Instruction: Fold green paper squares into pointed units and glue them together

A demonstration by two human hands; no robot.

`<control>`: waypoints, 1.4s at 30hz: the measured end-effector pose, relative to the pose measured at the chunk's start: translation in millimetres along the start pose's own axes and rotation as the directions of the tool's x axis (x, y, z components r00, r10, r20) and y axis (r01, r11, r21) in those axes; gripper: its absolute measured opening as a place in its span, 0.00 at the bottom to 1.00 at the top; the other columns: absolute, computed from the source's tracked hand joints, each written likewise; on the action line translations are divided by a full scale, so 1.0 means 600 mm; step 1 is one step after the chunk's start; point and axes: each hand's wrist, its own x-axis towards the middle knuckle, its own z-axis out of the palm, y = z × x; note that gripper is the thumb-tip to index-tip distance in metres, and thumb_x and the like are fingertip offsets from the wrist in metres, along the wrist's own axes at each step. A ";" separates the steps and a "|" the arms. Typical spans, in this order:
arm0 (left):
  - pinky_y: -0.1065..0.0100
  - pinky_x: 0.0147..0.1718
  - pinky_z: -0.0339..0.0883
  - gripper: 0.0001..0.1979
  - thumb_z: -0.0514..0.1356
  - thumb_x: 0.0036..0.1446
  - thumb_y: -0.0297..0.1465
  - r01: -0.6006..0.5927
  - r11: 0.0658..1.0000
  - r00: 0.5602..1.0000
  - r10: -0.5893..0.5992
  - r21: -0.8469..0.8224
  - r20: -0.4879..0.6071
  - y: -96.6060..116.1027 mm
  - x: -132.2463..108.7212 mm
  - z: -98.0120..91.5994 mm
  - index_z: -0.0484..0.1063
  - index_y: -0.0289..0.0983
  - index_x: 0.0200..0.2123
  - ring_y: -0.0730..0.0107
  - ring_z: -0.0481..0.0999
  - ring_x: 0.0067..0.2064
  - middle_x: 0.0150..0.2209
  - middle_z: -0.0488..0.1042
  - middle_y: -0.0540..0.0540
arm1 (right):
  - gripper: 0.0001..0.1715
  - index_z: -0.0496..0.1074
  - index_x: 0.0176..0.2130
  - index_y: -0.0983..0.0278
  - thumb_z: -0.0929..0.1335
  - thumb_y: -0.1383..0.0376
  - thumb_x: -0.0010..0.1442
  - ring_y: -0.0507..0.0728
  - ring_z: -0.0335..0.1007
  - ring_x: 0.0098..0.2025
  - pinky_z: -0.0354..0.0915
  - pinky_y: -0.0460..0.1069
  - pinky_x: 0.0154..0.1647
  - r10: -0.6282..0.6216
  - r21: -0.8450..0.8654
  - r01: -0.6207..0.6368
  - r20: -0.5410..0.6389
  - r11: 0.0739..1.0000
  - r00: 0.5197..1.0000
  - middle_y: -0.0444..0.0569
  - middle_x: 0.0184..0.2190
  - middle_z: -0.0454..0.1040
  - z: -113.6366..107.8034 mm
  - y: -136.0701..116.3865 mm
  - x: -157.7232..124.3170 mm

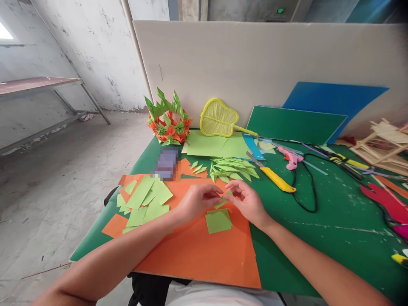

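A small light-green paper piece (220, 204) is pinched between my left hand (199, 199) and my right hand (247, 202), over a large orange sheet (204, 255). Fingers of both hands are closed at its edges and hide part of it. Just below lies a short stack of green paper squares (218, 221). Beyond my fingertips is a pile of folded green paper leaves (234, 169). Left of my left hand, loose green paper pieces (149, 195) overlap one another, with some orange scraps (115, 225) beside them.
A green-and-orange paper crown (168, 121) stands at the back left, near a yellow fly swatter (218, 117). Right of my hands lie a yellow utility knife (277, 179), a pink glue gun (289, 157) with black cord, and red scissors (382, 199). A pale board (255, 59) rises behind.
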 end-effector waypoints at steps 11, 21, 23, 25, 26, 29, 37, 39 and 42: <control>0.69 0.35 0.72 0.12 0.66 0.48 0.37 0.029 0.995 0.995 -0.037 -0.093 -0.089 -0.002 0.009 -0.003 0.77 0.36 0.34 0.67 0.77 0.35 0.33 0.79 0.46 | 0.17 0.74 0.35 0.64 0.71 0.53 0.54 0.52 0.68 0.33 0.64 0.46 0.34 0.214 0.159 -0.231 0.118 0.960 0.970 0.46 0.31 0.73 -0.010 0.002 0.009; 0.69 0.36 0.72 0.09 0.65 0.49 0.36 0.000 1.000 0.995 0.000 0.004 -0.104 0.004 0.007 -0.004 0.77 0.36 0.32 0.69 0.76 0.34 0.33 0.79 0.48 | 0.19 0.70 0.29 0.64 0.71 0.51 0.55 0.51 0.65 0.29 0.63 0.46 0.29 0.160 0.069 -0.164 0.064 0.984 0.985 0.44 0.25 0.70 -0.008 -0.001 0.007; 0.70 0.35 0.72 0.09 0.65 0.49 0.36 -0.002 1.000 0.994 0.002 -0.004 -0.108 0.000 0.008 -0.004 0.76 0.36 0.31 0.69 0.76 0.33 0.32 0.78 0.48 | 0.18 0.70 0.29 0.64 0.70 0.52 0.55 0.52 0.65 0.28 0.64 0.47 0.29 0.136 0.031 -0.139 0.063 0.990 0.989 0.44 0.25 0.70 -0.006 0.002 0.007; 0.70 0.33 0.72 0.09 0.65 0.50 0.36 0.024 0.999 0.995 -0.027 -0.030 -0.097 -0.007 0.010 -0.006 0.75 0.36 0.30 0.69 0.77 0.32 0.31 0.78 0.48 | 0.16 0.71 0.32 0.64 0.70 0.53 0.56 0.52 0.67 0.30 0.66 0.47 0.31 0.098 -0.009 -0.097 0.050 0.995 0.994 0.45 0.28 0.71 -0.006 0.005 0.007; 0.71 0.32 0.72 0.09 0.64 0.50 0.36 0.043 0.998 0.995 -0.046 -0.036 -0.085 -0.011 0.011 -0.008 0.74 0.36 0.31 0.70 0.77 0.31 0.31 0.78 0.48 | 0.15 0.71 0.35 0.63 0.70 0.53 0.57 0.53 0.69 0.31 0.67 0.48 0.33 0.067 -0.032 -0.067 0.027 0.997 0.997 0.46 0.30 0.72 -0.007 0.006 0.007; 0.71 0.30 0.71 0.07 0.63 0.52 0.34 0.077 0.996 0.995 -0.075 0.046 -0.063 -0.024 0.017 -0.016 0.76 0.37 0.32 0.70 0.77 0.29 0.32 0.78 0.49 | 0.11 0.72 0.41 0.61 0.69 0.58 0.59 0.56 0.71 0.40 0.68 0.51 0.42 -0.091 -0.188 0.082 -0.039 0.979 0.995 0.48 0.38 0.74 -0.011 0.006 0.007; 0.72 0.31 0.66 0.05 0.60 0.54 0.28 -0.110 0.908 0.986 0.152 0.404 -0.074 -0.034 0.022 -0.026 0.78 0.37 0.30 0.71 0.73 0.32 0.31 0.76 0.49 | 0.13 0.76 0.45 0.57 0.63 0.66 0.65 0.59 0.68 0.49 0.66 0.56 0.51 -0.357 -0.491 0.467 0.305 0.735 0.883 0.49 0.46 0.75 -0.017 0.005 0.008; 0.72 0.32 0.65 0.06 0.60 0.55 0.27 -0.148 0.881 0.980 0.193 0.450 -0.054 -0.031 0.020 -0.024 0.78 0.37 0.29 0.70 0.72 0.32 0.30 0.75 0.48 | 0.14 0.75 0.46 0.57 0.63 0.66 0.65 0.60 0.68 0.51 0.66 0.57 0.52 -0.355 -0.490 0.490 0.346 0.721 0.868 0.49 0.47 0.75 -0.016 0.005 0.008; 0.71 0.34 0.65 0.08 0.58 0.56 0.25 -0.179 0.848 0.977 0.215 0.498 -0.016 -0.025 0.017 -0.021 0.77 0.36 0.28 0.69 0.72 0.33 0.30 0.75 0.47 | 0.15 0.75 0.47 0.57 0.62 0.65 0.66 0.59 0.69 0.50 0.67 0.57 0.52 -0.339 -0.489 0.499 0.382 0.715 0.860 0.49 0.48 0.75 -0.017 0.004 0.008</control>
